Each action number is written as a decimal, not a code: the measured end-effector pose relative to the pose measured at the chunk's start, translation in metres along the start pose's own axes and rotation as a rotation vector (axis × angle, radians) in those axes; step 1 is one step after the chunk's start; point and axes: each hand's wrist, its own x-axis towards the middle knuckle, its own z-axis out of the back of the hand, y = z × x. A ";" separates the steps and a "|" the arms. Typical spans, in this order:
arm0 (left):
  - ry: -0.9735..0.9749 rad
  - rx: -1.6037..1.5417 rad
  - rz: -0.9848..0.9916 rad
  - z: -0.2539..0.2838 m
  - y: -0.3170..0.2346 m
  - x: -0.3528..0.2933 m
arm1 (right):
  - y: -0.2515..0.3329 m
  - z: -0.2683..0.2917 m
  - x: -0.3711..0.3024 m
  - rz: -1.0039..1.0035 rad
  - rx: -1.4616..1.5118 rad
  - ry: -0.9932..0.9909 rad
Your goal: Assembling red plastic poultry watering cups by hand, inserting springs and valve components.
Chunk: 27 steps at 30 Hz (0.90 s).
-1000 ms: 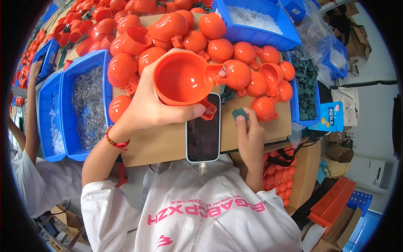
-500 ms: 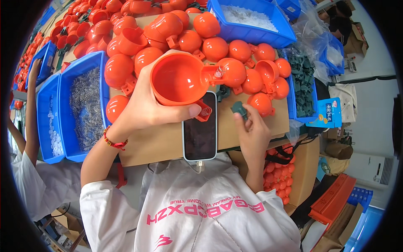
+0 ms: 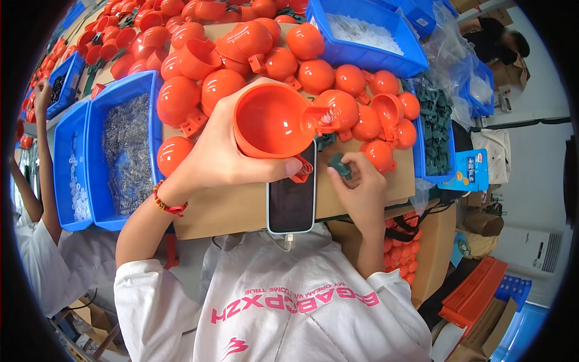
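My left hand [image 3: 235, 151] is wrapped round an orange plastic cup [image 3: 271, 117], its hollow facing up. Two short square sockets stick out from the cup's right side, and a metal coil spring [image 3: 329, 116] shows in the upper one; another spring sits in the lower socket by my thumb. My right hand [image 3: 362, 187] pinches a small dark green plastic clip [image 3: 339, 166] between thumb and fingers, to the right of the cup and apart from it. A phone [image 3: 292, 202] with a dark screen lies beneath, partly covered by the cup.
Orange cups [image 3: 220, 90] are heaped at the back. On the left, blue bins hold springs [image 3: 128, 151] and white rings [image 3: 78, 202]. A bin of green clips [image 3: 435, 133] stands right, and one of clear pieces [image 3: 362, 33] behind. A co-worker's hand [image 3: 42, 93] is far left.
The cup in my left hand has shifted slightly right and down in the picture. My right hand still pinches the green clip, now turned a little and closer to the cup.
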 end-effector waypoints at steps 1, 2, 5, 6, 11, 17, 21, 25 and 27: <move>-0.004 -0.006 -0.006 0.000 0.000 0.000 | 0.001 0.000 0.001 -0.073 0.151 0.045; 0.000 0.000 -0.014 0.001 0.001 -0.001 | 0.003 0.001 0.002 -0.034 0.343 0.048; 0.014 0.000 -0.027 0.001 0.003 -0.001 | 0.015 0.009 -0.001 0.066 0.858 0.126; 0.017 0.000 -0.024 0.001 0.003 -0.001 | 0.020 0.009 -0.003 0.092 0.913 0.148; 0.001 0.035 -0.072 0.000 0.008 -0.001 | 0.039 0.001 -0.006 0.203 1.049 0.207; -0.033 0.066 -0.125 -0.001 0.013 -0.003 | 0.041 -0.006 -0.006 0.198 0.930 0.211; -0.042 0.064 -0.119 -0.003 0.014 -0.001 | 0.044 -0.009 -0.007 0.190 0.862 0.161; -0.053 0.098 -0.157 -0.003 0.019 -0.002 | 0.046 -0.011 -0.006 0.206 0.808 0.167; -0.069 0.118 -0.171 -0.002 0.020 -0.002 | 0.048 -0.014 -0.006 0.204 0.820 0.141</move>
